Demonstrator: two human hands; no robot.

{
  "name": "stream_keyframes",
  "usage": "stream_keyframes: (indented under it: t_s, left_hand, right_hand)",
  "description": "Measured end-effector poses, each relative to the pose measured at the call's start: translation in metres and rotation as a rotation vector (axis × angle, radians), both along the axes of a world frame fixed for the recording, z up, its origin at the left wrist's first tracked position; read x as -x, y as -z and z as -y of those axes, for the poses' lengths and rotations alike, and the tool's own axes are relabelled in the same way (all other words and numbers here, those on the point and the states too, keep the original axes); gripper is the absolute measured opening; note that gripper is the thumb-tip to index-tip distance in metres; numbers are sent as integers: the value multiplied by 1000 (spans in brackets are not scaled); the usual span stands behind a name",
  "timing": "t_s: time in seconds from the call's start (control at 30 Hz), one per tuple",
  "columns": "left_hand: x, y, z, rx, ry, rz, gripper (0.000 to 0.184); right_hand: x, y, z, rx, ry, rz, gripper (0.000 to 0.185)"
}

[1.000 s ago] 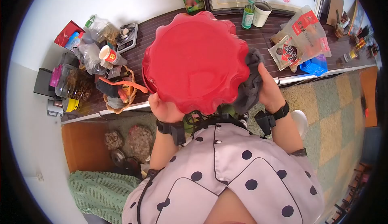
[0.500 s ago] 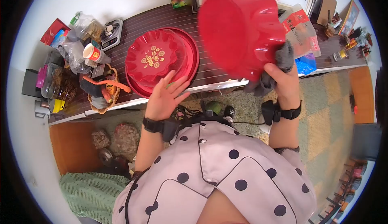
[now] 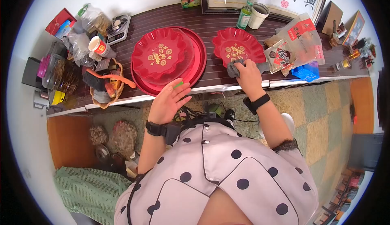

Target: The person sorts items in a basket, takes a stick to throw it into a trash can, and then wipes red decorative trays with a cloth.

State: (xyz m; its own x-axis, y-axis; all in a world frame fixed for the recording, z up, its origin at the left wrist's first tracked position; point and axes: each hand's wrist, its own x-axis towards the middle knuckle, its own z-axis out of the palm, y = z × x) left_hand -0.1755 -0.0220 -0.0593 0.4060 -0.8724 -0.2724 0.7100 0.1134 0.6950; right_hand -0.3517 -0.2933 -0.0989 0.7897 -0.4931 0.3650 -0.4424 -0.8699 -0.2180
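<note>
A red scalloped tray [image 3: 231, 42] with a gold print rests on the dark striped tabletop, right of the middle. At its near rim my right hand [image 3: 248, 76] is closed on a grey cloth [image 3: 234, 68], the thumb and fingers bunching it. To the left, another red scalloped tray [image 3: 152, 46] lies on a larger round red tray [image 3: 200, 68]. My left hand [image 3: 167, 101] is just in front of that stack, palm up with fingers spread, holding nothing. A small bit of green shows behind its fingers.
A wicker basket [image 3: 106, 99], paper cup [image 3: 97, 46], plastic jars and a scale [image 3: 120, 32] crowd the left. Behind the right tray stand a green bottle [image 3: 244, 17] and a white cup [image 3: 258, 16]. Plastic packets [image 3: 298, 42] and a blue package [image 3: 306, 73] lie at right.
The right-hand scalloped tray went from being held up and tilted to lying on the tabletop. My right hand moved down and left, keeping the cloth. My left hand stays open.
</note>
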Motion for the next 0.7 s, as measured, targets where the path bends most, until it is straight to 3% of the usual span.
stream_keyframes:
  t_s: [0.17, 0.3, 0.37, 0.43, 0.5, 0.57, 0.63, 0.7]
  left_hand:
    - [-1, -1, -8, 7, -22, 28, 48]
    - [-5, 2, -17, 12, -66, 97, 47]
    - [-6, 3, -15, 29, -65, 98, 47]
    - [-3, -3, -15, 26, -78, 124, 45]
    - [2, -8, -10, 27, -48, 124, 43]
    - [7, -14, -4, 6, -29, 232, 42]
    - [12, -23, 6, 27, 14, 253, 42]
    - [18, -32, 16, 51, 106, 467, 42]
  right_hand:
    - [-2, 21, 13, -32, -20, -32, 50]
    - [2, 2, 19, -208, -3, 65, 51]
    - [11, -8, 30, -366, 138, 285, 52]
    - [26, -38, 31, -437, 237, 308, 50]
    - [42, -63, 31, -625, 265, 584, 45]
    - [57, -77, 35, -1021, 144, 916, 40]
    - [68, -103, 21, -1389, 93, 1111, 44]
    - [70, -122, 5, -1453, 93, 1128, 49]
